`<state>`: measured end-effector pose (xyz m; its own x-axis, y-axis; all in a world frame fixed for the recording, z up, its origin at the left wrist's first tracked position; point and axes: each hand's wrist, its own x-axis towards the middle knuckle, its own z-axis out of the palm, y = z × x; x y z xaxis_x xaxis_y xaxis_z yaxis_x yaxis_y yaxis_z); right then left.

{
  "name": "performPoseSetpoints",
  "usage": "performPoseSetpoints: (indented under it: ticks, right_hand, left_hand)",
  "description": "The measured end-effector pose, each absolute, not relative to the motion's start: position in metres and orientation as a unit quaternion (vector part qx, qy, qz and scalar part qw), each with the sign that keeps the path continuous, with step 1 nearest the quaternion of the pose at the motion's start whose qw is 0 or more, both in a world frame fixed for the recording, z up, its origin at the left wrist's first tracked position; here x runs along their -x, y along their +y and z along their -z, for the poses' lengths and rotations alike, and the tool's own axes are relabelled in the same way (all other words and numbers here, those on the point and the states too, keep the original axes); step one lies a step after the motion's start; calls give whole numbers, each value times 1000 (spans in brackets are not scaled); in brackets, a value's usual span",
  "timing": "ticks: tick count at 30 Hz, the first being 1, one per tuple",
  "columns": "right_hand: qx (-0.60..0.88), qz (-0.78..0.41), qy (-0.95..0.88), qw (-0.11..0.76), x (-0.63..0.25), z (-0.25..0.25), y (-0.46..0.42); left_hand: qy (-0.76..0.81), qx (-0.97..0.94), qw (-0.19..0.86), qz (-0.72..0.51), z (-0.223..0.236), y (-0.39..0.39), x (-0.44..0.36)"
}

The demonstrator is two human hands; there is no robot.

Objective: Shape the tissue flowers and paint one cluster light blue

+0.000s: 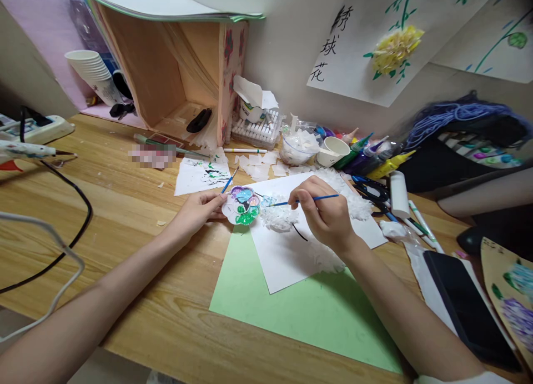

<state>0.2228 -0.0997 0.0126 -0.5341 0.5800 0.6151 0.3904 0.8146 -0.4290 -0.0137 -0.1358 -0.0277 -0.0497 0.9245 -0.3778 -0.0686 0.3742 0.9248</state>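
My left hand [202, 208] pinches the edge of a flower-shaped paint palette [228, 210] with green, purple, blue and black paint in its wells. A blue paintbrush [314, 199] is held in my right hand [322, 209], its tip by the palette's right side, over white paper petals [280, 217] touched with light blue. These petals sit in clusters on a white sheet [272, 273], with a short dark stem line drawn beside them. Under the sheet lies a larger green sheet [245, 295]. Behind the palette, another blue brush [228, 183] shows partly.
A paint-smeared paper [194, 175] and torn white scraps [258, 170] lie behind my hands. Farther back stand a paper cup [333, 150], paint bottles [353, 150] and a box of markers [256, 131]. Scissors [370, 192] and a black phone [466, 306] are rightward; cables [79, 228] cross the left.
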Motion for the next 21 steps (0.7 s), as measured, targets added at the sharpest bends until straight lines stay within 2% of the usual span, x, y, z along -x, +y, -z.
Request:
performPoseSetpoints:
  ticks: [5,13,21]
  right_hand:
    - [285,-114,-862,403,-223,-13,-100]
    - [298,-181,-798,491,-221,-18,-106]
    - [270,-202,-853,399,-218,-13,-105]
  left_hand:
    - [583,-367,588,-424,29,-136,15]
    - [586,-363,585,-428,28,-136,13]
    - [576,-373,593,-423,28,-137,13]
